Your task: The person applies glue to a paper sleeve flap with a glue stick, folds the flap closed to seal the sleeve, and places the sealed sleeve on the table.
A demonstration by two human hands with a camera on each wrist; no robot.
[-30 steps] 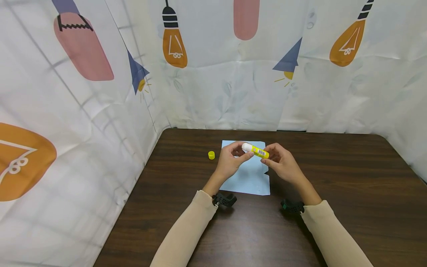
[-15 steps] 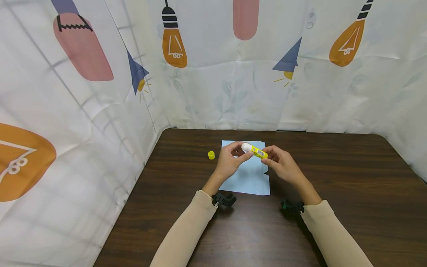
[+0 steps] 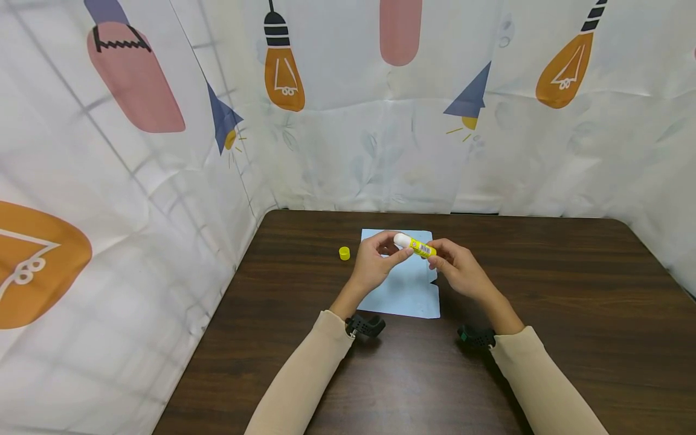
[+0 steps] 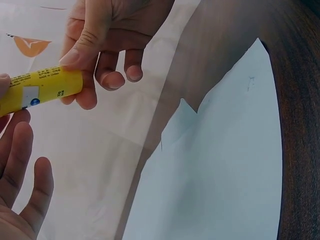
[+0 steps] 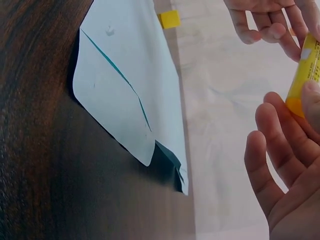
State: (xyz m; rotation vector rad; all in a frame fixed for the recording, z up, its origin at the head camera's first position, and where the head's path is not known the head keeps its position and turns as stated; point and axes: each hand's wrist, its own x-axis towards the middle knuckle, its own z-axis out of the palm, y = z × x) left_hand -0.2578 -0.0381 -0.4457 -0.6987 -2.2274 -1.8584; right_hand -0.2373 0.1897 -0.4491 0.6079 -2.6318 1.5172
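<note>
Both hands hold an uncapped yellow glue stick [image 3: 423, 248], tilted in the air with its white end up to the left. The left hand [image 3: 374, 263] pinches it near the white end between thumb and fingers. At the yellow base, the thumb and index finger of the right hand [image 3: 461, 270] grip it, its other fingers loosely spread in the right wrist view. Under the hands lies a light blue sheet [image 3: 399, 296] with a notch in its right edge; the right wrist view shows a folded flap [image 5: 112, 100] on it. A yellow cap [image 3: 344, 253] stands left of the sheet.
The dark wooden table [image 3: 544, 290] reaches back to a white printed curtain [image 3: 348, 157], which also runs along the left side. Black wrist straps [image 3: 365, 325] sit at the cuffs of beige sleeves [image 3: 304, 374].
The right hand's fingers have shifted slightly at the glue stick's base, the thumb sliding a little. The base end has moved slightly left. Left hand, cap and sheet stay put.
</note>
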